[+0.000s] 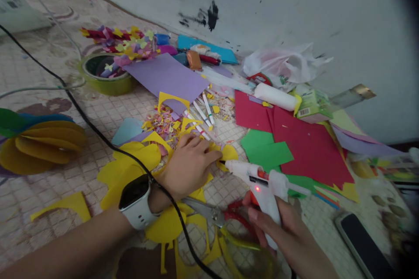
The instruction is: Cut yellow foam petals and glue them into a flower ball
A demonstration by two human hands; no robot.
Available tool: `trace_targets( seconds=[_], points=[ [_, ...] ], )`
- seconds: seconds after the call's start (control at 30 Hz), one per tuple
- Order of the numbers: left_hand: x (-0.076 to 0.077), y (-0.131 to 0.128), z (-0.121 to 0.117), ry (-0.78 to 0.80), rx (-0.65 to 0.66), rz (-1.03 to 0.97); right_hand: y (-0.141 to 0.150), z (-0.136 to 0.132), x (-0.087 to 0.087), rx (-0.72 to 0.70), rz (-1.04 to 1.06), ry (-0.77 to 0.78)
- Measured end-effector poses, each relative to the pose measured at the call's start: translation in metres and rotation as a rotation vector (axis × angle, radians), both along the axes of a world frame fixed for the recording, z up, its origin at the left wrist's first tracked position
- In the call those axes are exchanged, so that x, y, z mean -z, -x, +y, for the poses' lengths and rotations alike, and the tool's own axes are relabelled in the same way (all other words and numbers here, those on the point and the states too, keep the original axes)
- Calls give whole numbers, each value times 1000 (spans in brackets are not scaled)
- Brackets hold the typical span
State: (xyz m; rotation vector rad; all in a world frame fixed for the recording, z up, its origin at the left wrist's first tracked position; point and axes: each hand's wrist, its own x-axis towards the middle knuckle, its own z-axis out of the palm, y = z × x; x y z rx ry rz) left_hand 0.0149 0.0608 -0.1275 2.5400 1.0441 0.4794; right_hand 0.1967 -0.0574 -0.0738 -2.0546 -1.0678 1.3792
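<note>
My right hand (pixel 281 226) is wrapped round the handle of a white glue gun (pixel 266 192) with a lit red light, a glue stick poking from its back. The nozzle points left, close to a small yellow paper cutout (pixel 230 152). My left hand (pixel 191 163), wearing a watch, is closed over that cutout with bent fingers, the thumb side nearest the nozzle; part of the grip is hidden. Yellow paper petals (pixel 131 163) lie beside the left wrist. Below both hands rest scissors (pixel 214 216) with red handles, near yellow-handled ones (pixel 229 253).
A black cord (pixel 85 115) runs across my left forearm. Left stand a honeycomb paper ball (pixel 46 146) and a tape roll (pixel 106 80). Markers (pixel 203 113) and paper scraps lie ahead; red sheets (pixel 304 144), green paper (pixel 268 152) and a phone (pixel 363 244) are to the right. A wall rises behind.
</note>
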Motion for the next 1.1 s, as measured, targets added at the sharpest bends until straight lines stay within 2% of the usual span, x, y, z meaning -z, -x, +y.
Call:
trace_targets(
  seconds=[0.3, 0.47, 0.63, 0.83, 1.1],
  points=[
    [0, -1, 0, -4, -11, -4, -11, -8, -2, 41, -92, -2],
    [-1, -1, 0, 4, -10, 6, -5, -5, -2, 5, -56, -10],
    [1, -1, 0, -23, -7, -20, -9, -8, -3, 53, -81, -4],
    [0, -1, 1, 0, -10, 2, -10, -6, -1, -13, -21, 14],
    [1, -1, 0, -14, -9, -13, -15, -8, -3, 54, -60, 22]
  ],
)
